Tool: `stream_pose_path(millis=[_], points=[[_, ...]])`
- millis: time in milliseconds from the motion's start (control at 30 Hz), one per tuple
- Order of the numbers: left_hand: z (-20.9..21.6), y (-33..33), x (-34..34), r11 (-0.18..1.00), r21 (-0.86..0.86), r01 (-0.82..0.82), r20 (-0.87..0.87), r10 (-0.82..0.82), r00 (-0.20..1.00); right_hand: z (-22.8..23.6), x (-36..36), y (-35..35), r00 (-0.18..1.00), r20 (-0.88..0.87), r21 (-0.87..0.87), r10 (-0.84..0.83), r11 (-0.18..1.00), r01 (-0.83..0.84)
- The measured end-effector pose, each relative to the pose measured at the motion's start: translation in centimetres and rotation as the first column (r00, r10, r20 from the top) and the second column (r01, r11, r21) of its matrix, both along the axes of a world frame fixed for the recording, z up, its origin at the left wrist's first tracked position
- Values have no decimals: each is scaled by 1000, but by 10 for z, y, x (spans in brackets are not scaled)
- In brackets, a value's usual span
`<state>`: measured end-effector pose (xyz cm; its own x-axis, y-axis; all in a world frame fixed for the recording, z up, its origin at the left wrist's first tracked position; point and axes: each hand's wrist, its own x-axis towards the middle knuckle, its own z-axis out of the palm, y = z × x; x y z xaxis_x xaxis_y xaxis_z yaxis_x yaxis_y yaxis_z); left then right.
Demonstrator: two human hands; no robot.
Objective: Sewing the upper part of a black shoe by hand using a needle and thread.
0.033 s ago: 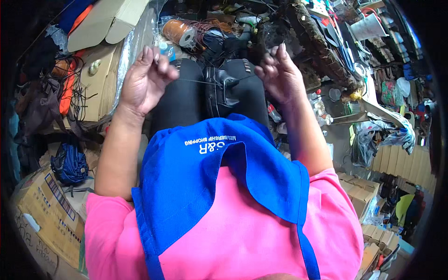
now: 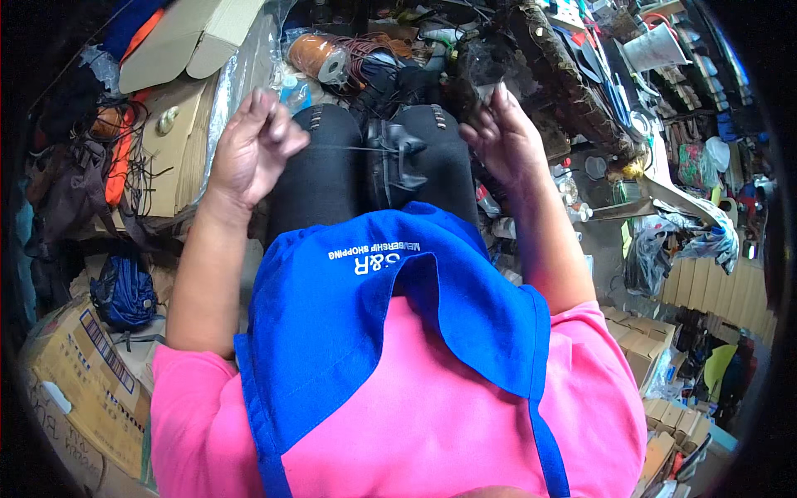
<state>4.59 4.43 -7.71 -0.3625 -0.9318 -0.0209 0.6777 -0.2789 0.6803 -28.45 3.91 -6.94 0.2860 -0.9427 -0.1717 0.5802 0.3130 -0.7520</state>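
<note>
Between my knees is clamped a shiny black leather piece (image 2: 387,170), its exact kind unclear. A thin dark thread (image 2: 344,148) stretches from it to the left. My left hand (image 2: 259,153), raised above the left knee, is closed on that thread, its fingertips blurred by motion. Off the right knee, my right hand (image 2: 506,139) is raised with curled fingers and upright thumb. It appears to pinch the thread's other end, though that stretch barely shows now.
A spool of orange cord (image 2: 319,58) lies beyond my knees among dark cords. Flattened cardboard (image 2: 170,158) is at the left, with a carton (image 2: 95,382) nearer. At the right, hand tools (image 2: 602,70) and a white cup (image 2: 656,48) crowd a rough wooden beam (image 2: 564,79).
My left hand has shifted slightly left and down, and my right hand slightly right. The leather's upper flap has moved, and the thread on the right has become hard to see.
</note>
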Motion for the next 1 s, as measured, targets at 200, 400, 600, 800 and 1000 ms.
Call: stream_pose_path(millis=[200,400,600,800,1000], points=[[-27,-11,39,988,-3,-158,322,150,935,-10,-45,5,629,-761,-102,-159,987,125],[-8,-51,-52,783,-212,585,927,-30,375,-4,16,-30,230,-917,108,326,758,-643],[-8,-55,-84,554,-113,825,993,88,78,5,34,-3,12,-1000,14,26,806,-592],[-37,-51,-90,757,-239,608,936,11,353,-12,15,17,194,-931,-364,-308,768,-527],[-52,-56,-82,792,-223,569,859,-116,499,3,5,36,94,-917,-351,-388,671,-653]])
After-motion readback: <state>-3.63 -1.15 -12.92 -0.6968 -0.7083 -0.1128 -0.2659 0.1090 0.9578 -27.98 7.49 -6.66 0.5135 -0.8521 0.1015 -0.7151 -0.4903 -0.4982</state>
